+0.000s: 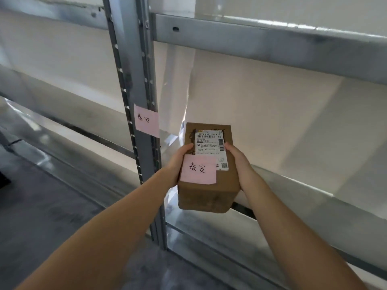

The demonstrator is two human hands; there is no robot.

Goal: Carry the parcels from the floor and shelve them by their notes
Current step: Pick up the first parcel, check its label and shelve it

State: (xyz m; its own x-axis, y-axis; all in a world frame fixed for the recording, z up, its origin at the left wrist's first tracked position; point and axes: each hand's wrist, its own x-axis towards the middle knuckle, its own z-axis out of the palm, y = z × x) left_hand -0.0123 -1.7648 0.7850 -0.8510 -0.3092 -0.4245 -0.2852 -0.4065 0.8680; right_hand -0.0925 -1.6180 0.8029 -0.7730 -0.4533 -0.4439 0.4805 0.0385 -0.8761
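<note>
A small brown cardboard parcel (226, 183) is held in the air between both my hands. My left hand (178, 162) grips its left side and my right hand (238, 162) grips its right side. On top it carries a white shipping label (209, 143) and a pink note (198, 169) with two handwritten characters. A matching pink note (146, 119) with the same characters is stuck on the metal shelf upright (136, 80), just left of the parcel. The parcel hovers over the front edge of the metal shelf (293, 185) right of that upright.
An upper shelf beam (261, 40) crosses above the parcel. Another shelf bay (62, 130) lies to the left of the upright. A pale wall sits behind the rack. Grey floor (41, 216) shows at the lower left.
</note>
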